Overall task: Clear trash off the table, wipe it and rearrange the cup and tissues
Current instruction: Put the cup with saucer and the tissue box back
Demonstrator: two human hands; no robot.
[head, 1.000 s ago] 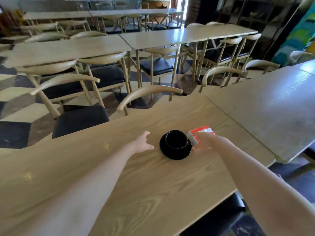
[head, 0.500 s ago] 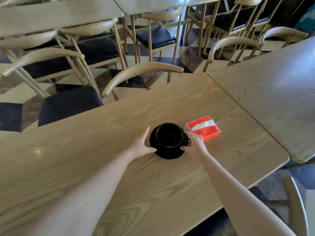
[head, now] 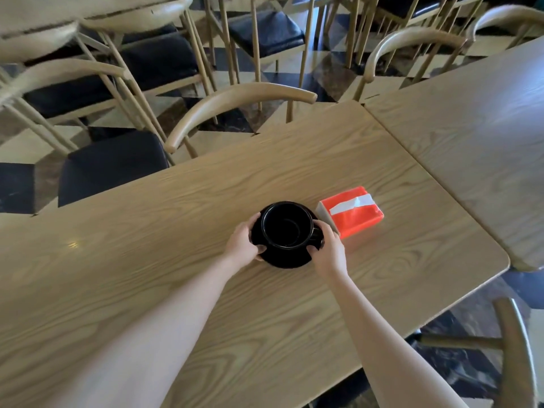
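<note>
Cup (head: pixel 287 228), empty, on saucer (head: pixel 282 259) held by left hand (head: pixel 243 244) and right hand (head: pixel 327 252).

tissue pack (head: pixel 351 211) crowding right of saucer (head: pixel 282 257), left tabletop (head: pixel 147 231) open

Held both bare forearms stretched forward from the near edge of the table (head: pixel 176 216), converging toward its middle. Gripped the left rim of the saucer (head: pixel 282 259) with the left hand (head: pixel 243 245), thumb on top, fingers curled. Gripped the right rim likewise with the right hand (head: pixel 327 252).
</note>
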